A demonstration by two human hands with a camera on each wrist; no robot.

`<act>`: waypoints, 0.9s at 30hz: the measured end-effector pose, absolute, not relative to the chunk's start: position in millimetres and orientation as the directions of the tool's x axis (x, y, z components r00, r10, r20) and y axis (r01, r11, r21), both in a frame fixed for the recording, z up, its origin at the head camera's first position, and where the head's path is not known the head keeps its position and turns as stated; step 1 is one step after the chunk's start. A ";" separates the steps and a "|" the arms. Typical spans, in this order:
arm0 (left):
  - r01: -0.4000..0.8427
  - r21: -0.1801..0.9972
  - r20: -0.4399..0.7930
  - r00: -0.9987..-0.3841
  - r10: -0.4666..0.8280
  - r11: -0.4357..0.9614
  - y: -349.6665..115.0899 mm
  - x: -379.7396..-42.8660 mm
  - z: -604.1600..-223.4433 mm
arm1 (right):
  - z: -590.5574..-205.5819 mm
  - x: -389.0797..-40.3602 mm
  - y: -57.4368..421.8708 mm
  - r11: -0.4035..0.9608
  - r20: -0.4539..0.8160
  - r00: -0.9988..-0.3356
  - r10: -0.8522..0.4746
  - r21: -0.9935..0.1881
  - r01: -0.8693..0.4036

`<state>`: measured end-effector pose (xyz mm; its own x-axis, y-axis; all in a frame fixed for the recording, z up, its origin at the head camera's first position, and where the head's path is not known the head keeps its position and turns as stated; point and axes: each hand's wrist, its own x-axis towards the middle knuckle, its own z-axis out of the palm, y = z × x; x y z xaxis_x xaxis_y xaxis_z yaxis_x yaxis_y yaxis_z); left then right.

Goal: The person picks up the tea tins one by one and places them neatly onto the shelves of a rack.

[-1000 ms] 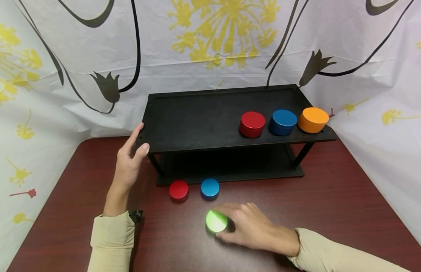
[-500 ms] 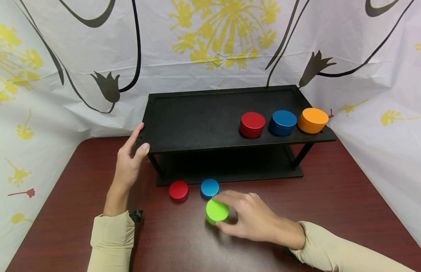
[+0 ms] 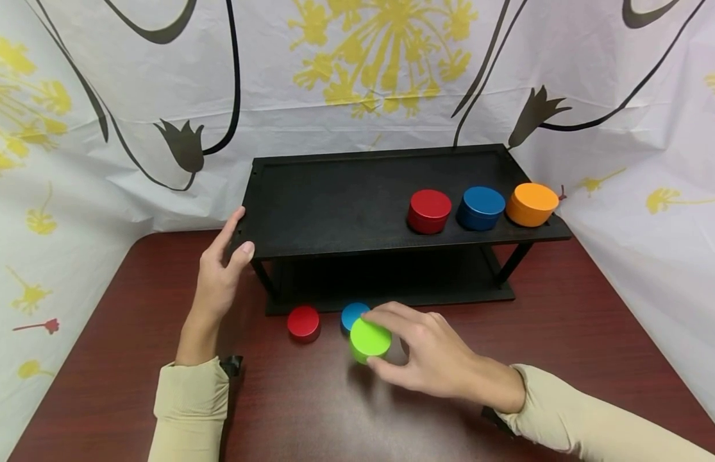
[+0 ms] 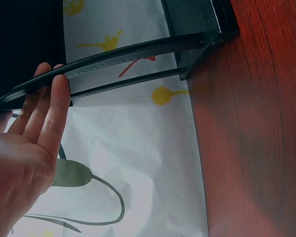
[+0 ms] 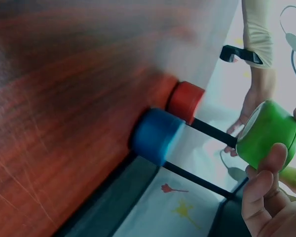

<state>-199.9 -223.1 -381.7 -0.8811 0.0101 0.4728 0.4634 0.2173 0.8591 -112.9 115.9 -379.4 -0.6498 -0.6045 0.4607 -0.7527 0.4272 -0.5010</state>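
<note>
The green tin [image 3: 370, 341] has moved up and away from the person, toward the black shelf [image 3: 328, 202], with the right hand [image 3: 429, 351]. The right hand pinches the tin between thumb and fingers, raised above the worktop [image 3: 294, 404], near the small blue tin [image 3: 352, 315]. The left hand [image 3: 216, 280], fingers extended and thumb spread, touches the shelf's left end.

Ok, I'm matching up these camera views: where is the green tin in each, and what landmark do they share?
Head: green tin in the lower middle, held by the right hand.
Left wrist: not in the picture.
Right wrist: near the right edge, about mid-height.
Shared landmark: the black shelf, centre in head, across the top in left wrist, along the bottom in right wrist.
</note>
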 end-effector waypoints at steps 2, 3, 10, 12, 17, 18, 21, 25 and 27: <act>0.466 0.858 0.475 -0.880 0.012 0.217 -223.0 -200.1 -381.7 | -376.3 -113.7 115.8 0.425 0.472 -0.651 -0.594 -0.504 -0.752; 0.466 0.857 0.475 -0.880 0.013 0.218 -223.0 -200.0 -381.6 | -374.7 -114.1 115.6 0.425 0.475 -0.653 -0.589 -0.506 -0.751; 0.468 0.856 0.477 -0.879 0.011 0.220 -223.3 -199.8 -382.2 | -363.6 -116.9 114.6 0.439 0.494 -0.674 -0.550 -0.516 -0.736; 0.469 0.857 0.477 -0.879 0.012 0.213 -223.1 -200.1 -381.9 | -359.9 -118.1 114.5 0.437 0.512 -0.665 -0.543 -0.505 -0.745; 0.464 0.862 0.472 -0.882 0.011 0.204 -222.5 -200.5 -381.8 | -352.8 -120.8 115.2 0.440 0.527 -0.660 -0.535 -0.493 -0.750; 0.464 0.862 0.472 -0.882 0.011 0.202 -222.4 -200.6 -381.8 | -351.5 -121.3 115.5 0.440 0.526 -0.662 -0.534 -0.496 -0.749; 0.464 0.862 0.472 -0.882 0.010 0.203 -222.4 -200.5 -381.7 | -346.6 -123.1 116.1 0.435 0.529 -0.664 -0.528 -0.503 -0.747; 0.462 0.863 0.471 -0.882 0.008 0.205 -222.5 -200.2 -381.6 | -339.1 -126.4 117.0 0.424 0.543 -0.662 -0.517 -0.509 -0.749; 0.462 0.862 0.471 -0.882 0.006 0.207 -222.7 -200.0 -381.4 | -335.2 -128.2 117.3 0.420 0.548 -0.662 -0.511 -0.512 -0.749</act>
